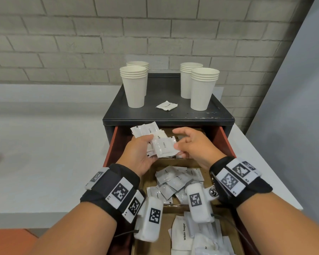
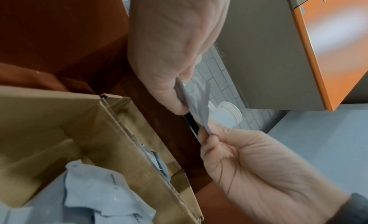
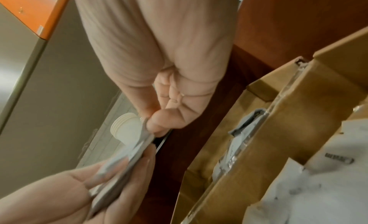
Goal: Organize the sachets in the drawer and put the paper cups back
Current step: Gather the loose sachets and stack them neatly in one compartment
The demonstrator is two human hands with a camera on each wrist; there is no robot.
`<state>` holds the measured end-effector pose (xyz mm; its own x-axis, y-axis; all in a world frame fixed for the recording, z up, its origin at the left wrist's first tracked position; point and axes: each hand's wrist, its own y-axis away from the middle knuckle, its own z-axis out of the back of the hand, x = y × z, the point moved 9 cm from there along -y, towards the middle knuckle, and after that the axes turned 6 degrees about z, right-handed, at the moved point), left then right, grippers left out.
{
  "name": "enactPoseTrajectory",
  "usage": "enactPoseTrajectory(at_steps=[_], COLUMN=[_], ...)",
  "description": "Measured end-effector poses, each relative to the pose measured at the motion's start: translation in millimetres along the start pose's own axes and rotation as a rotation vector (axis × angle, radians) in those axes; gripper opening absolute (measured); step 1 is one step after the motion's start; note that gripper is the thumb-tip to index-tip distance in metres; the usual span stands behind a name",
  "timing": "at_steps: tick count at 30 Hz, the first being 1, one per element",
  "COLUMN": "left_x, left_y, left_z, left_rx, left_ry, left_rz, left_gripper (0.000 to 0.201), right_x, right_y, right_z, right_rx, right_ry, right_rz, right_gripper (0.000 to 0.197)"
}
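Observation:
Over the open red-sided drawer (image 1: 116, 142), my left hand (image 1: 145, 144) grips a fanned bunch of white coffee sachets (image 1: 163, 146). My right hand (image 1: 179, 139) pinches the right edge of the top sachet. The left wrist view shows the bunch (image 2: 198, 101) edge-on between my left hand (image 2: 175, 104) and the right hand (image 2: 209, 133). In the right wrist view my right thumb and finger (image 3: 157, 123) nip the sachets (image 3: 123, 161) lying in my left hand (image 3: 95, 180). Several stacks of white paper cups (image 1: 134, 87) (image 1: 203, 89) stand on the black cabinet top (image 1: 166, 115).
A loose sachet (image 1: 167, 105) lies on the cabinet top between the cup stacks. Cardboard dividers (image 1: 173, 161) split the drawer; the middle section holds jumbled sachets (image 1: 175, 181), the nearest one white sugar sachets (image 1: 184, 234). A brick wall stands behind, and a white counter (image 1: 44, 144) runs to the left.

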<state>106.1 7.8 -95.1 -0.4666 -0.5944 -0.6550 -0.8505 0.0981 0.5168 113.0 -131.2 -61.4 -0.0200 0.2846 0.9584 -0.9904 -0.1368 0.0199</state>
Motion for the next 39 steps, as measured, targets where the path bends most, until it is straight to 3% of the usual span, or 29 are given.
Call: enactPoseTrajectory(at_steps=[4,11,14,17,21,25,32,35,39], left_x=[-4.4,-7.4,-6.9,-3.6,4.4,1.1,-2.7,-4.4,-4.9], left_y=[3.0,3.5,2.9,2.2,3.7,2.7,6.7,7.9,10.1], left_z=[5.9,9.0,9.0,6.7,-4.4,-1.2,-5.6,-5.6,-7.4], left_rx=[-0.079,-0.098,-0.100,-0.067,0.036,0.012,0.047,0.061,0.096], left_ry=[-0.002,-0.003,-0.025,-0.060,-0.152,-0.107,-0.093,-0.057,-0.010], left_rz=[-0.038,-0.054,-0.052,-0.028,0.020,0.019,-0.011,0.000,0.014], left_gripper=[0.051,0.052,0.049,0.049,0.044,0.035,0.018,0.007,0.017], right_x=[-7.6,-23.1,-18.9,-9.7,-1.0,8.1,54.0,74.5,70.6], right_y=[-1.4,-7.4,-7.3,-4.3,0.5,0.3,-21.5,-34.6,-36.3], right_z=[14.5,28.7,24.2,6.5,-15.9,-3.3,32.9,31.5,12.1], right_rx=[-0.080,-0.275,-0.262,-0.129,0.030,-0.030,-0.288,-0.309,-0.238], right_ry=[0.027,-0.024,-0.005,-0.052,0.064,0.112,-0.121,0.039,0.263], right_rz=[-0.062,-0.113,-0.082,-0.052,0.003,0.054,0.178,0.219,0.175], right_gripper=[0.030,0.022,0.015,0.008,0.032,0.036,0.025,0.031,0.030])
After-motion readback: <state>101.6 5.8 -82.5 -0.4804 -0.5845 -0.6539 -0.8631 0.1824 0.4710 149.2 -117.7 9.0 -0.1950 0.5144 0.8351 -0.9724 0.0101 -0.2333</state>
